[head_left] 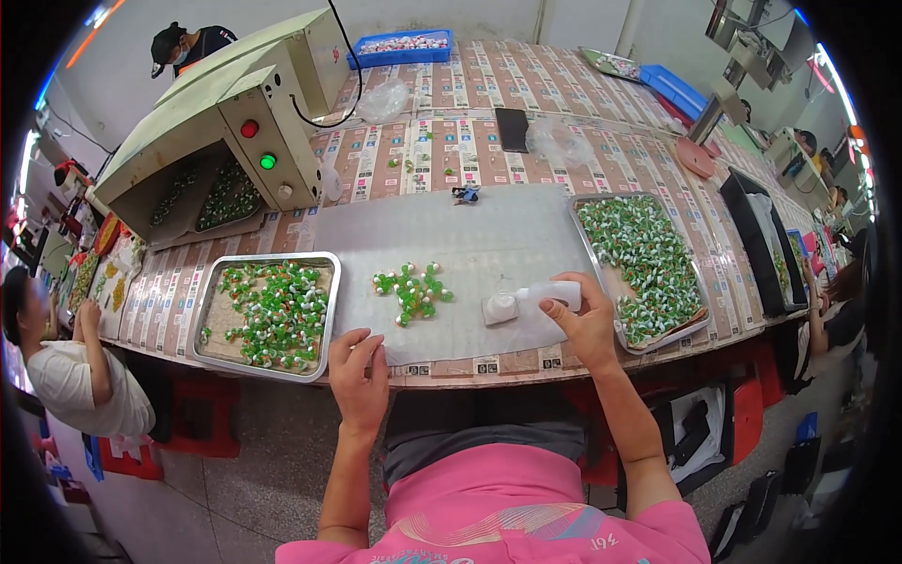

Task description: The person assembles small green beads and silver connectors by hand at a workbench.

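Observation:
My right hand (pixel 587 324) grips a white squeeze bottle (pixel 550 295), tilted on its side. The bottle's tip points left, towards a small white folded pad (pixel 501 308) on the pale sheet. Over the sheet's front left edge my left hand (pixel 360 385) is raised with its fingers curled together; whether a small thing is between them I cannot make out. A loose cluster of small green-and-white pieces with orange spots (pixel 413 293) lies on the sheet, between my hands and a little farther off. Beyond it sits a small blue-and-dark object (pixel 465 195).
Metal trays of such pieces stand left (pixel 335 310) and right (pixel 703 282) of the sheet (pixel 376 226). A cream machine (pixel 282 132) with a tray inside occupies the back left. A blue bin (pixel 399 58) and plastic bags (pixel 559 141) lie farther back. People sit at both sides.

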Available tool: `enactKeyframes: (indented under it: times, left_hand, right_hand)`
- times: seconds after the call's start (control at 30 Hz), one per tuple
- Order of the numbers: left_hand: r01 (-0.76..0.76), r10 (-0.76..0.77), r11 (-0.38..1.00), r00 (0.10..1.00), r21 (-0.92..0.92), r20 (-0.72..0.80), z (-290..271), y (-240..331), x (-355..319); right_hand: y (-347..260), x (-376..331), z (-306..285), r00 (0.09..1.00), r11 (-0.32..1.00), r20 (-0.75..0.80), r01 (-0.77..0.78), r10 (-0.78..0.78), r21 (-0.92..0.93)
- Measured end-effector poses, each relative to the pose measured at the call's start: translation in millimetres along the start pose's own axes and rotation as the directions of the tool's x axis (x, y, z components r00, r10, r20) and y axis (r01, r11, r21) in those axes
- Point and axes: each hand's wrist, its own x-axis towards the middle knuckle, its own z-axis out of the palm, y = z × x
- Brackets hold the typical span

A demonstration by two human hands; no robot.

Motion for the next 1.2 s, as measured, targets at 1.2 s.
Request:
enactKeyframes:
  times: [1.2]
  left_hand:
    - [-0.225,0.201,0.974,0.883,0.006,0.423,127,87,52]
  right_hand:
    - [49,98,-135,0.942,0.775,-0.111,0.188,-0.315,-0.604]
